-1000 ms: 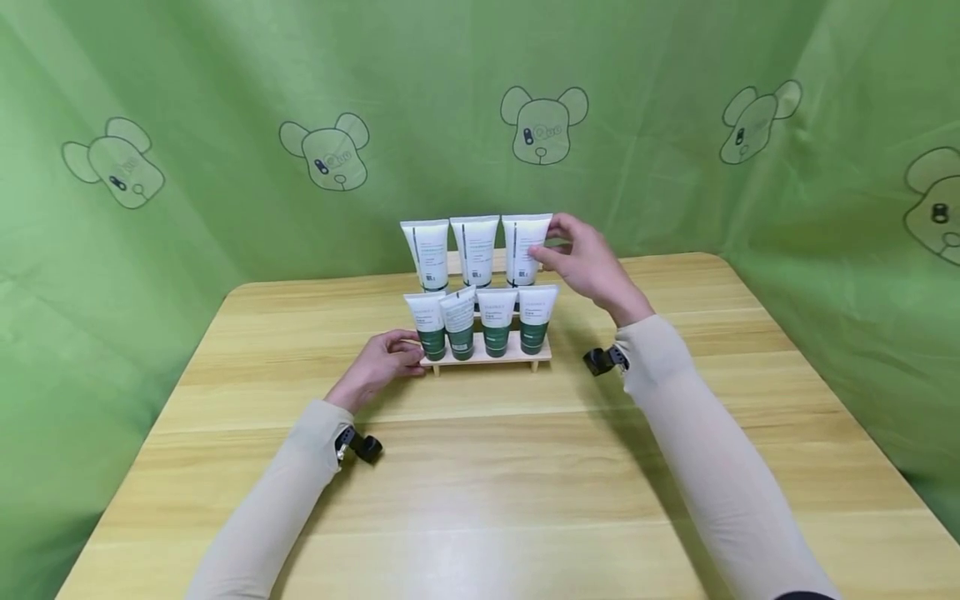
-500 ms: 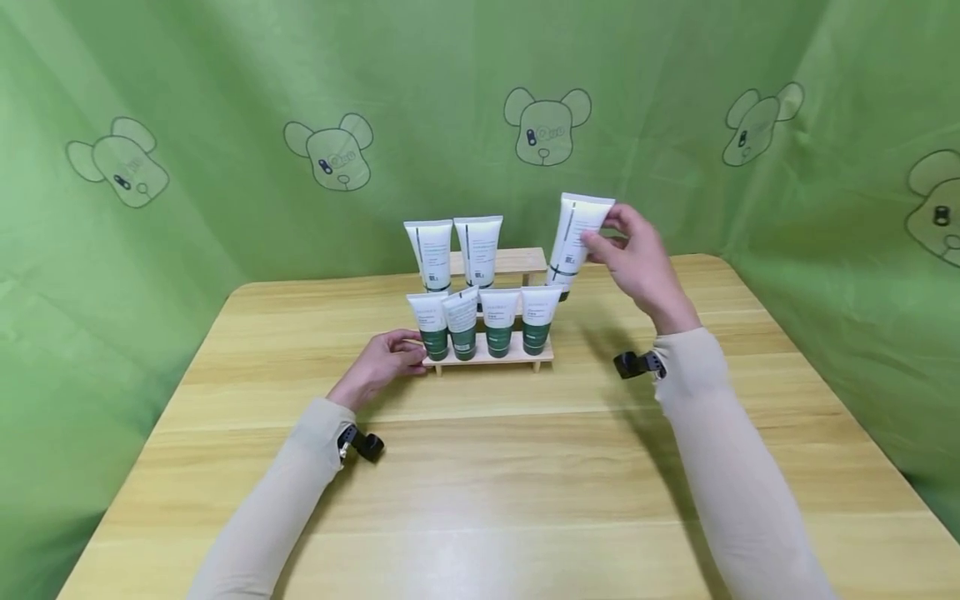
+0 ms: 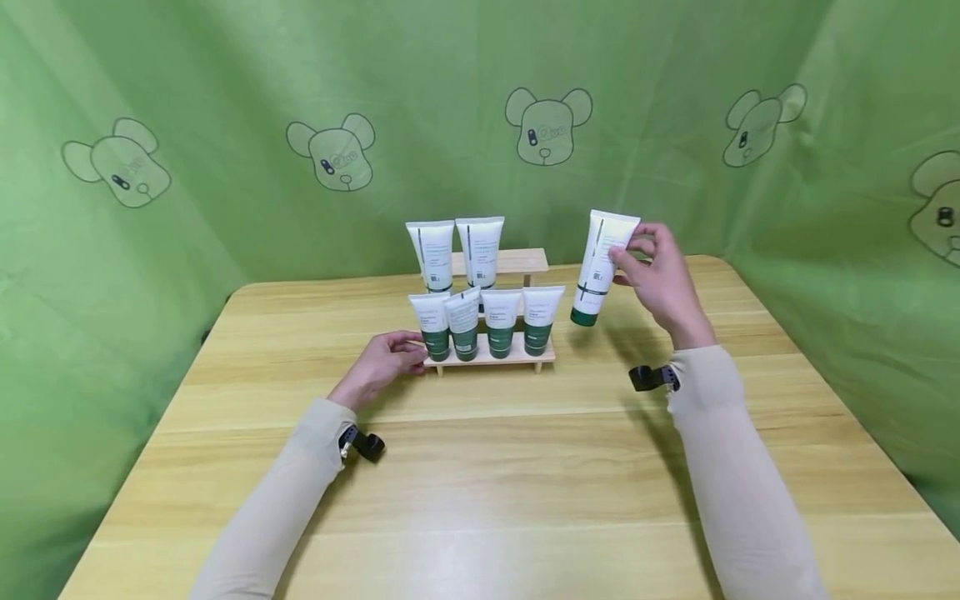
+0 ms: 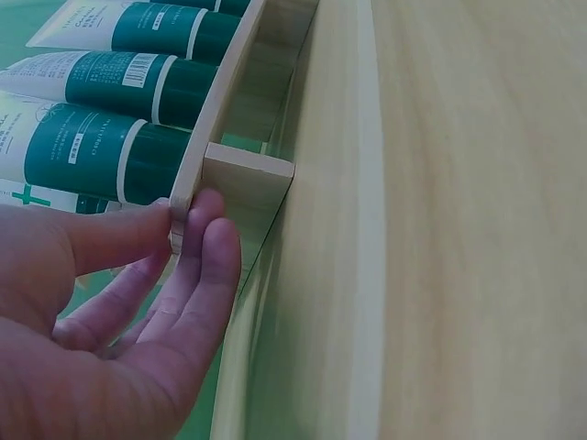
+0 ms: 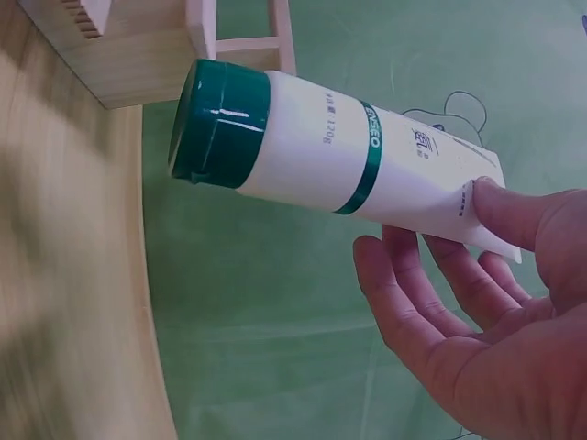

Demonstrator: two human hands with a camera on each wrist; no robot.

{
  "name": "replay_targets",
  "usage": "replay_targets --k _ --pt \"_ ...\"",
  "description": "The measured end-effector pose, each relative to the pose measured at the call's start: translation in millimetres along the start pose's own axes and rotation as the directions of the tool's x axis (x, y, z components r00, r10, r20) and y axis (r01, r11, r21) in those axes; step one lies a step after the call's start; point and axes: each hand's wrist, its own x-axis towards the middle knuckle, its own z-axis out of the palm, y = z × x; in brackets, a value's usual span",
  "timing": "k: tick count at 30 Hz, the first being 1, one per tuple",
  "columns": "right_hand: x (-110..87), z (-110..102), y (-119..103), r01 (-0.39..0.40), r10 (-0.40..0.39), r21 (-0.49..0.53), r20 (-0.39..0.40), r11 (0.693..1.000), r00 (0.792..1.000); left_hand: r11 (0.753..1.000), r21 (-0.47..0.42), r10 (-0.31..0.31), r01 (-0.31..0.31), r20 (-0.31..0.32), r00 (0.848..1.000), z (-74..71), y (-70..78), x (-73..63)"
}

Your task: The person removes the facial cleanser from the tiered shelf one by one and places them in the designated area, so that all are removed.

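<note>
In the head view a tiered wooden rack (image 3: 491, 360) stands at the back middle of the table. My left hand (image 3: 384, 360) is at the left end of its lowest shelf; the left wrist view shows thumb and fingers (image 4: 206, 266) pinching the shelf edge. Several small white-and-green tubes (image 3: 499, 321) stand cap-down on that shelf, one of them (image 3: 463, 323) tilted and turned. Two larger white tubes (image 3: 480, 250) stand on a higher tier. Right of the rack, my right hand (image 3: 663, 279) pinches a large white tube (image 5: 312, 137) near its flat end, green cap pointing down, above the table.
The top shelf's right part (image 3: 517, 260) shows bare wood beside the large tubes. A green curtain (image 3: 435, 100) printed with bear heads closes in the back and sides. The wooden table (image 3: 480, 467) reaches toward the person.
My right hand has lifted the rightmost large tube off the rack, carried it right, then lowered it a little. My left hand has stayed at the rack's left end.
</note>
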Motion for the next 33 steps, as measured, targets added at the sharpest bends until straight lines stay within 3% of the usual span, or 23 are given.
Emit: replay_targets --k 12,22,33 --pt "2.0 7 25 -0.046 0.045 0.030 0.025 0.998 0.999 1.000 -0.004 -0.009 0.009 -0.006 1.000 0.2 -4.6 3.8" --pt "6.9 15 40 -0.068 0.069 -0.012 0.087 0.998 0.994 1.000 -0.004 -0.004 0.004 -0.009 1.000 -1.4 -3.0 3.8" --pt "10.9 21 64 -0.140 0.142 -0.028 0.104 0.990 0.984 0.999 -0.035 0.006 -0.005 0.028 1.000 -4.1 -5.8 4.7"
